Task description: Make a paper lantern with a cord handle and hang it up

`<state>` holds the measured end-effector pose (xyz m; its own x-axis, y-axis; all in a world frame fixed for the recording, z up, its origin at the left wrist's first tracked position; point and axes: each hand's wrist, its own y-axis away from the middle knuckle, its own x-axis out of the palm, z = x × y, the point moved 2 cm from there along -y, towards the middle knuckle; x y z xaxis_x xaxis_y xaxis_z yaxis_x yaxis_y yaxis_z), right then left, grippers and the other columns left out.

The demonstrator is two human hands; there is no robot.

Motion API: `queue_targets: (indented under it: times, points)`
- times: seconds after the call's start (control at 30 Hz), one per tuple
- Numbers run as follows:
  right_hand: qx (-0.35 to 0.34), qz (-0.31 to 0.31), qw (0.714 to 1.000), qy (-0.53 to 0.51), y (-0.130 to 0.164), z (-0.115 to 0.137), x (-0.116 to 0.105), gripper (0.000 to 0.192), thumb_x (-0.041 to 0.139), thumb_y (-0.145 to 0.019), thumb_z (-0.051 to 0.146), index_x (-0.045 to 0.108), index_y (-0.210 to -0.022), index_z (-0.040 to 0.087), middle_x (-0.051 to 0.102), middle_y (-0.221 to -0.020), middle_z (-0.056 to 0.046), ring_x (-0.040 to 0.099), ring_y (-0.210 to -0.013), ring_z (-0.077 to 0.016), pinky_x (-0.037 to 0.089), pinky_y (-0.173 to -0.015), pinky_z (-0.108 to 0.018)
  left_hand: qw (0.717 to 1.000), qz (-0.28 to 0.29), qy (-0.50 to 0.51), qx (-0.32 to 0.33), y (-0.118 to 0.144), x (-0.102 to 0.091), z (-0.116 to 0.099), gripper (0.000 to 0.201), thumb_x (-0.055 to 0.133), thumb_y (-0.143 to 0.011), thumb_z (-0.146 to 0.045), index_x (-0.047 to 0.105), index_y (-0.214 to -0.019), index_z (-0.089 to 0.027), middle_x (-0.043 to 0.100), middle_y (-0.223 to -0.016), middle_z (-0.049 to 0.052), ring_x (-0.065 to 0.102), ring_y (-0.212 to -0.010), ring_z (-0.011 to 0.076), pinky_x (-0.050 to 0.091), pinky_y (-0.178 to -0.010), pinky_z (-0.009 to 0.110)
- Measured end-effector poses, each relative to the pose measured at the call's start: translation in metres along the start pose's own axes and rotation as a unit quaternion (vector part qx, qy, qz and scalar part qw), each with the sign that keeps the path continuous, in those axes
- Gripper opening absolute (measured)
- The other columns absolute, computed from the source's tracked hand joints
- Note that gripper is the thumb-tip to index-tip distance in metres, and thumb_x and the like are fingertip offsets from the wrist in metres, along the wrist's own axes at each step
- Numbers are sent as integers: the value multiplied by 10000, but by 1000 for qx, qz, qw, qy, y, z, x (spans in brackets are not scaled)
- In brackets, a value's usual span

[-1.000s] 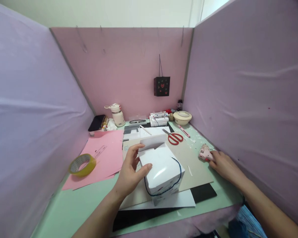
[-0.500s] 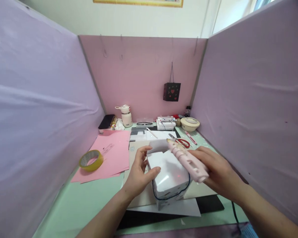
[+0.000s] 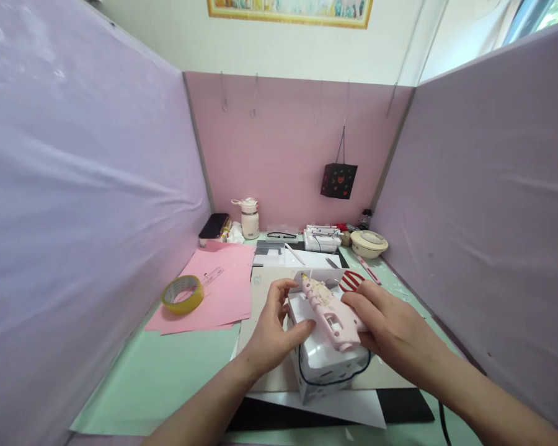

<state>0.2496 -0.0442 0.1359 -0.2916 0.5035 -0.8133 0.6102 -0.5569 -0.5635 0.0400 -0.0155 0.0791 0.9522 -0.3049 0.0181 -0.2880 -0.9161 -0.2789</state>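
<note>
A white paper box (image 3: 323, 374) with dark marks and a dark blue cord along its near side stands in front of me, a flap raised at its far edge. My left hand (image 3: 279, 328) grips its left side, thumb on the top face and fingers at the far left corner. In my right hand (image 3: 388, 316) is a pale pink hot glue gun (image 3: 332, 313), held over the top of the box. Its nozzle points at the far left, close to the raised flap; whether it touches I cannot tell. Red-handled scissors (image 3: 352, 280) lie just behind, partly hidden.
Pink paper sheets (image 3: 230, 279) and a yellow tape roll (image 3: 183, 295) lie on the left. Toward the back stand a cream bottle (image 3: 250, 220), white bundled items (image 3: 322, 238) and a round cream container (image 3: 369, 244). A pink cutter (image 3: 369, 271) lies at right. Pale partitions enclose the table.
The glue gun has moved left across the box top, its nozzle now nearer my left fingers and the flap. My left hand keeps its hold. The whole view has shifted slightly.
</note>
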Motion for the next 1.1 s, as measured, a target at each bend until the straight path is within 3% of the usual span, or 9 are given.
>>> queue_targets:
  times: [0.5, 0.9, 1.1]
  points:
    - [6, -4, 999, 39, -6, 7, -3, 185, 370, -897, 108, 546, -902, 164, 528, -809, -71, 501, -621, -199, 387, -538, -286, 1000, 4, 18, 5, 0, -1, 4, 511, 664, -784, -168, 403, -1202, -300, 501, -1253, 33, 554, -1081, 216, 427, -893, 324]
    - [28, 2, 998, 62, -2, 4, -1, 203, 412, -762, 40, 519, -843, 191, 518, -798, -57, 494, -615, -201, 347, -526, -286, 1000, 6, 14, -10, 1, -2, 3, 525, 690, -792, -243, 385, -1214, -309, 494, -1242, 34, 550, -1078, 221, 418, -878, 319]
    - [28, 4, 996, 79, 5, 1, -2, 173, 422, -788, 45, 488, -833, 199, 506, -784, -51, 479, -614, -197, 358, -537, -286, 1000, 3, 3, -16, 2, -3, 5, 525, 698, -804, -284, 383, -1223, -312, 473, -1250, 31, 553, -978, 179, 418, -887, 317]
